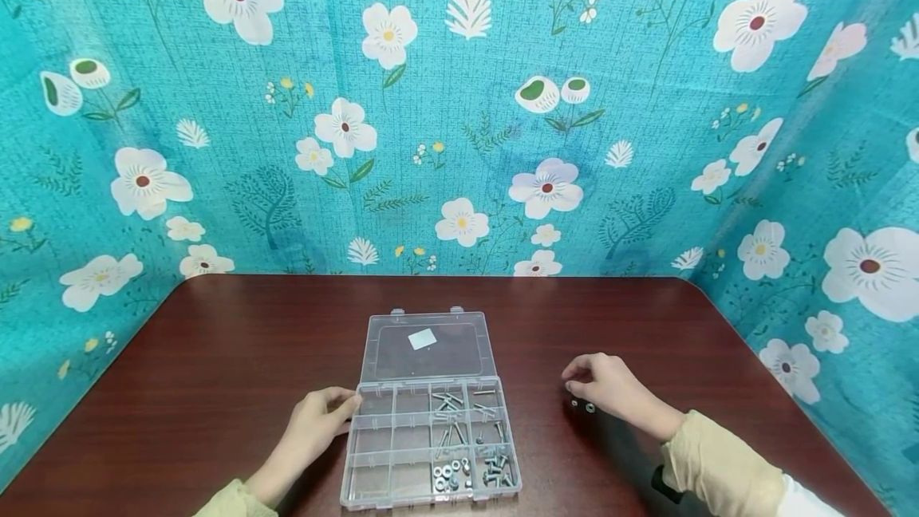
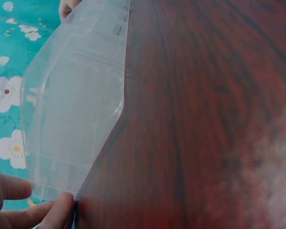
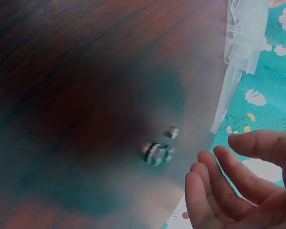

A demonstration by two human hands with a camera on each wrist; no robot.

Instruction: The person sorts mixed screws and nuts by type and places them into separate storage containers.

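A clear plastic compartment box (image 1: 391, 453) lies on the table with its lid (image 1: 388, 353) folded back flat. At its left edge, my left hand (image 1: 319, 417) holds the wall near the hinge side between thumb and fingers (image 2: 62, 210). My right hand (image 1: 606, 384) hovers right of the box, fingers loosely bent and apart from the thumb, nothing between them. Below it several small metal nuts (image 3: 155, 153) lie on the table. Inside the box's right-hand compartments are bolts (image 1: 448, 401), short screws (image 1: 497, 471), and nuts and washers (image 1: 447, 471).
Dark reddish-brown wooden table (image 1: 251, 341) surrounds the box. A teal flowered cloth (image 1: 445, 118) hangs behind and at both sides. A white label (image 1: 422, 339) lies on the lid. The right wrist wears a black band (image 1: 666, 485).
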